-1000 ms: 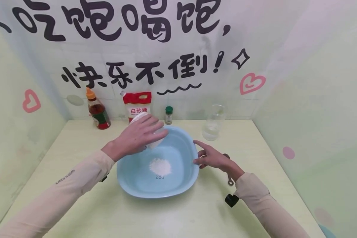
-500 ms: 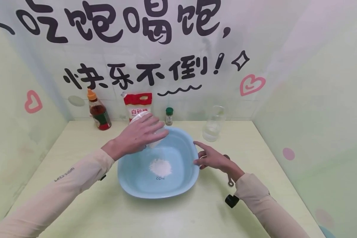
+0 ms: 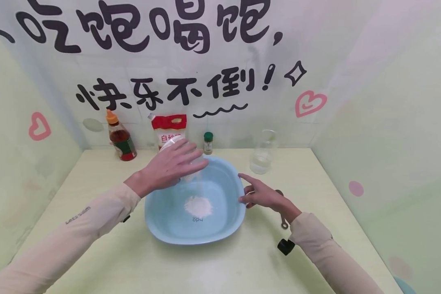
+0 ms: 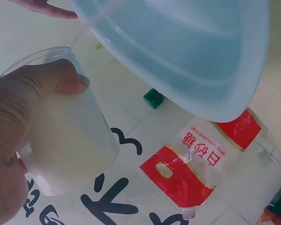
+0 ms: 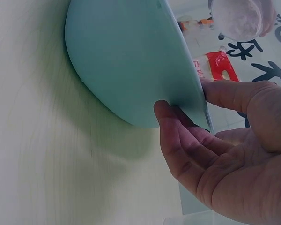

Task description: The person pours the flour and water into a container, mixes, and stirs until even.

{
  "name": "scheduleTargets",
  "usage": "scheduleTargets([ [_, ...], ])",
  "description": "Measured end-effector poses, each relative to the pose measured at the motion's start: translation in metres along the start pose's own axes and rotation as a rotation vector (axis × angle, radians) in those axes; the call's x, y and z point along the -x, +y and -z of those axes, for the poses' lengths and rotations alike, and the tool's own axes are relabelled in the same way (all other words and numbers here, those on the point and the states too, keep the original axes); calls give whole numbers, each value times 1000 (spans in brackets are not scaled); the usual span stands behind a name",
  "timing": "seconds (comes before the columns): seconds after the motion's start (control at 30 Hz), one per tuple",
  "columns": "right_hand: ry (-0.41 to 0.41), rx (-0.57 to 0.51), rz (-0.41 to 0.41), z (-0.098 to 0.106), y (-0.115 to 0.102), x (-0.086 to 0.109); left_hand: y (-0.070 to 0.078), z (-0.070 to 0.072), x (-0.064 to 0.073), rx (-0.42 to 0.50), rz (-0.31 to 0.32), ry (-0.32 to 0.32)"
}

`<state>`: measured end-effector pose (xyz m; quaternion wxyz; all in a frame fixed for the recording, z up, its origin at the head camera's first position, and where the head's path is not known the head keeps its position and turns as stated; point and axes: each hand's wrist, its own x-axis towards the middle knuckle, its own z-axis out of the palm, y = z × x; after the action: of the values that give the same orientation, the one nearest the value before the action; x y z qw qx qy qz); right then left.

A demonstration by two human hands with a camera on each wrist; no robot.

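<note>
My left hand (image 3: 169,167) grips a clear plastic tub (image 4: 75,136) of white powder, tilted over the back left of a light blue basin (image 3: 226,204). In the head view the hand hides most of the tub. A faint trail of powder falls below it. A small heap of white powder (image 3: 198,206) lies on the basin's bottom. At the basin's right side, my right hand (image 3: 259,194) holds the rim. The right wrist view shows one digit at the rim and curled fingers (image 5: 171,136) against the outer wall.
Along the back wall stand a red sauce bottle (image 3: 121,141) with an orange cap, a white granulated sugar bag (image 3: 168,123) and a small green-capped jar (image 3: 208,143). A clear vessel (image 3: 261,161) with liquid stands back right. A ring-ended brown utensil (image 3: 284,222) lies partly under the right arm.
The tub tips slightly further and more falling powder shows below it. The heap in the basin looks a little bigger. My right hand keeps its place on the rim.
</note>
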<state>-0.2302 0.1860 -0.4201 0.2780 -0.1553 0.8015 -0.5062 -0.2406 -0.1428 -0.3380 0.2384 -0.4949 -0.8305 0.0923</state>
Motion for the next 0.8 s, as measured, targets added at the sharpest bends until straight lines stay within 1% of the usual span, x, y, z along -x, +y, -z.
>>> scheduleTargets([
  [0.17,3,4,-13,0,-1,-1,0,1,-1,-10,4,-7],
  [0.4,7,11,-4,0,-2,-2,-2,0,-4,-19,3,-1],
  [0.53,2,7,-11,0,-2,-2,-3,1,-4,-26,6,-13],
  [0.63,0,8,-9,0,-2,-2,-3,1,-4,-31,-2,-17],
  [0.8,5,11,2,1,-1,-2,-4,3,-6,-48,-13,-4],
])
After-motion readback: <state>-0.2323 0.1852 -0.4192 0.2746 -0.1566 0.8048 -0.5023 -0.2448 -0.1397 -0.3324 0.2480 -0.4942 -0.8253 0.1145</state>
